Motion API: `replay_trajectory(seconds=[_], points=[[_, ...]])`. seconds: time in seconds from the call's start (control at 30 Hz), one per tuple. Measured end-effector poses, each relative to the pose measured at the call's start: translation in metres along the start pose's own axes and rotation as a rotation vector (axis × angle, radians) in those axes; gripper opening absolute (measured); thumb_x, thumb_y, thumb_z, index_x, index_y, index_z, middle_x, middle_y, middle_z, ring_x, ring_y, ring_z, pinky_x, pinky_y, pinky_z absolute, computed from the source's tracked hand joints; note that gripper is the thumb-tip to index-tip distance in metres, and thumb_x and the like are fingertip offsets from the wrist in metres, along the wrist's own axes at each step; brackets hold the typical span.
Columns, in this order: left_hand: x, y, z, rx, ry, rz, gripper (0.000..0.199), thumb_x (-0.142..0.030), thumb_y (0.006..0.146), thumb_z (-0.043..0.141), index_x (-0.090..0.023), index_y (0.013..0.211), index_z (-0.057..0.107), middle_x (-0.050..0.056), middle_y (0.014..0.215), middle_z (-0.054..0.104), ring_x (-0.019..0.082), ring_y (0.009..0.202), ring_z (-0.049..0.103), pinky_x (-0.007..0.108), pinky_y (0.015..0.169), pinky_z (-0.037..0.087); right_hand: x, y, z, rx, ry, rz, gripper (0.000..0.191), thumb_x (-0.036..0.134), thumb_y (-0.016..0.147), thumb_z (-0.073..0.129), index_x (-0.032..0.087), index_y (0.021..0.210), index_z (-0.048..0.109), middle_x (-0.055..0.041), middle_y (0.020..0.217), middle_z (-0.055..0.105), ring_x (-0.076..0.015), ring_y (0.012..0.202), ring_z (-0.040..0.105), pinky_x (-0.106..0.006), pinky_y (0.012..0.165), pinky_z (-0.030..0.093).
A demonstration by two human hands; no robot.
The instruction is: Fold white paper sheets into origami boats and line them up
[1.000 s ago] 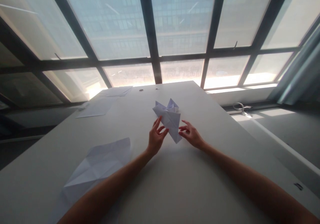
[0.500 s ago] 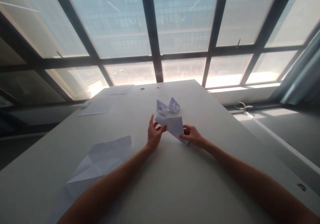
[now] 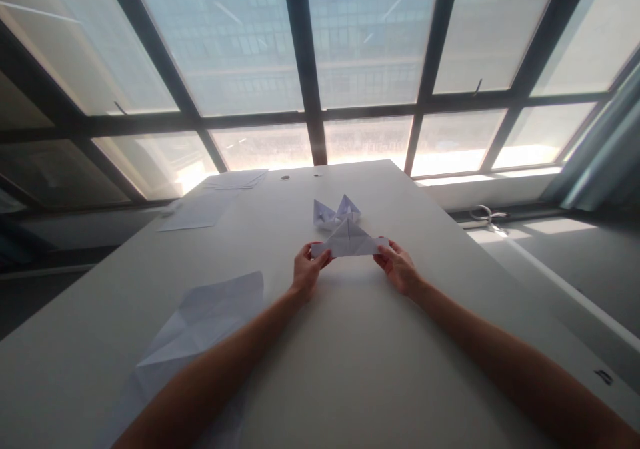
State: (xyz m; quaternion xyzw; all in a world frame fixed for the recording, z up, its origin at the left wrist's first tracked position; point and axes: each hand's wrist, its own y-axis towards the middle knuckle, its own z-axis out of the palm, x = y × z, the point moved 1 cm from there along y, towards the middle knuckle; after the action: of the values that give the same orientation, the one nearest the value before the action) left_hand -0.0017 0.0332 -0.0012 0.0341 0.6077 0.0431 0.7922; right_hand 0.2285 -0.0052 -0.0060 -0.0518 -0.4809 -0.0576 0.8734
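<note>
A folded sheet of white paper [image 3: 350, 241], peaked in the middle with a flat strip along its bottom, is held up by both hands above the table. My left hand [image 3: 307, 269] pinches its left end, thumb in front. At the opposite end, my right hand [image 3: 399, 267] grips the strip between thumb and fingers. Just behind stands a folded white paper figure [image 3: 325, 214] with two pointed peaks; its lower part is hidden by the held paper.
On the white table [image 3: 380, 369], a creased paper sheet [image 3: 200, 315] lies partly under my left forearm. More white sheets [image 3: 195, 210] rest at the far left. A small dark object [image 3: 603, 376] is near the right edge. Windows rise beyond the table.
The folded paper has been turned from a slanted position to a level one, its peak now upward. My right hand has moved slightly right, and my left fingers have closed on the left end.
</note>
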Motion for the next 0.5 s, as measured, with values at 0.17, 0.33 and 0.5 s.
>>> replay_trajectory(seconds=[0.17,0.33,0.5], points=[[0.0,-0.005,0.003,0.034,-0.008,-0.006,0.049,-0.035,0.066,0.085,-0.014,0.101,0.058,0.002,0.082,0.066,0.015,0.074,0.069,0.04,0.085,0.058,-0.005,-0.008,0.01,0.17,-0.057,0.09,0.035,0.038,0.065,0.083,0.018,0.09,0.068,-0.0075,0.094,0.071,-0.0225,0.091,0.067,-0.037,0.086,0.053],[-0.002,-0.014,0.01,0.149,0.037,-0.066,0.055,-0.049,0.07,0.081,-0.013,0.105,0.06,0.005,0.085,0.069,0.019,0.071,0.071,0.037,0.075,0.06,-0.007,-0.012,0.013,0.106,-0.19,0.086,0.035,0.035,0.062,0.084,0.018,0.088,0.068,-0.0046,0.089,0.071,-0.019,0.077,0.067,-0.03,0.067,0.053],[-0.004,-0.013,0.007,0.225,-0.093,-0.161,0.062,-0.067,0.089,0.048,-0.01,0.11,0.062,0.014,0.094,0.071,0.025,0.077,0.073,0.035,0.068,0.06,-0.008,-0.005,0.008,0.046,-0.134,0.071,0.032,0.034,0.064,0.084,0.018,0.087,0.068,-0.0047,0.085,0.069,-0.016,0.07,0.064,-0.027,0.061,0.051]])
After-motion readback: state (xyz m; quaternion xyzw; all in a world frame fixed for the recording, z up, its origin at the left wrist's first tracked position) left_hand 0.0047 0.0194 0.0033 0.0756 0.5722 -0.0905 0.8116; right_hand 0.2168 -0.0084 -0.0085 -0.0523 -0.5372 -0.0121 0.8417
